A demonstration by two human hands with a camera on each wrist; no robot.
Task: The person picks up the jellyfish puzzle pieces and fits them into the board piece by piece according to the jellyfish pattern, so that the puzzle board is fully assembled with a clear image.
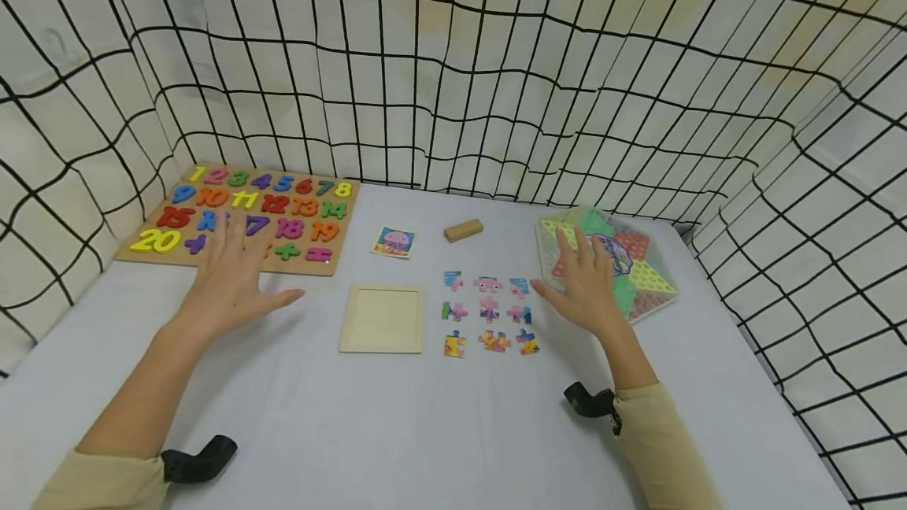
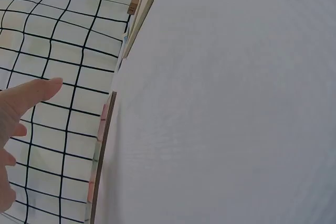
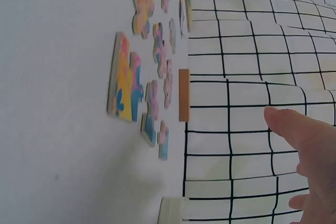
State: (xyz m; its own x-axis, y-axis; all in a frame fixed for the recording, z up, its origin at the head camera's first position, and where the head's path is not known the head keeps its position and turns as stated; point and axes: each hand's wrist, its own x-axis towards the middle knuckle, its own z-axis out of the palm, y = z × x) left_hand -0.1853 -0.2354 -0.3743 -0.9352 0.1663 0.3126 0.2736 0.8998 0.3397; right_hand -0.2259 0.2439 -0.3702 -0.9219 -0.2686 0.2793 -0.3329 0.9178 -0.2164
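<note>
the left hand (image 1: 230, 278) was held in the air, released, its fingers spread and its thumb stretched out to the side. in the head view its fingers were seen over the number board (image 1: 302, 266), on which bright numerals and signs were set out in rows. the right hand (image 1: 584, 282) was likewise released, with fingers parted, and the left part of the hexagonal puzzle (image 1: 641, 278), made up of green, yellow and red triangles, was partly covered by it. in both wrist views the hands were shown raised above the table.

nine puzzle pieces (image 1: 489, 309) were laid out in three rows of three, spaced apart, with pink, blue and yellow patches displayed; in the head view the right column was seen near the right thumb. to their left a square wooden frame (image 1: 383, 321) was laid flat. beyond the frame a picture card (image 1: 394, 242) was placed, and a wooden block (image 1: 464, 230) was set at a slant beyond the pieces. everything was arranged on a white table cover (image 1: 425, 431), bounded by a netted wall (image 1: 453, 38). at the bottom of the right wrist view a pale edge (image 3: 172, 211) was caught, perhaps part of the hexagonal puzzle, though too little was shown to be sure.
</note>
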